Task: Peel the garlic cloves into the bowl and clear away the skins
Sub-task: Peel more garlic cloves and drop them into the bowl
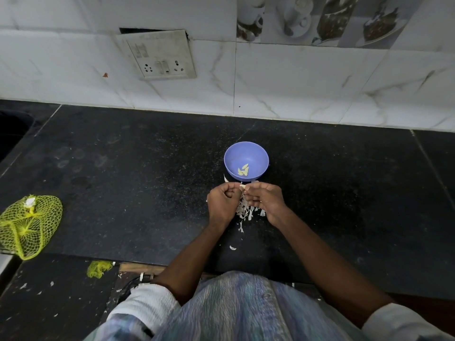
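while both hands meet just this side of the bowl, a garlic clove sits between their fingertips. the left hand is curled, and its finger and thumb pinch one end of the clove. the right hand is curled too, and its fingertips pinch the other end or the skin on it; it is too small to tell which. the clove is so small that i cannot tell which way its long side points.

the bowl is just past the hands, a little toward the right hand. so the right hand looks nearer to it, and a short move forward should be enough to drop the clove in. a few peeled cloves lie in the bottom of the bowl already.

right under the hands and a bit toward the person's body, a pile of white skins lies on the dark bench. some loose bits trail closer to the person. far off past the left hand lies a yellow net bag.

i think the peeling is still going on, and the skins are not yet cleared away.
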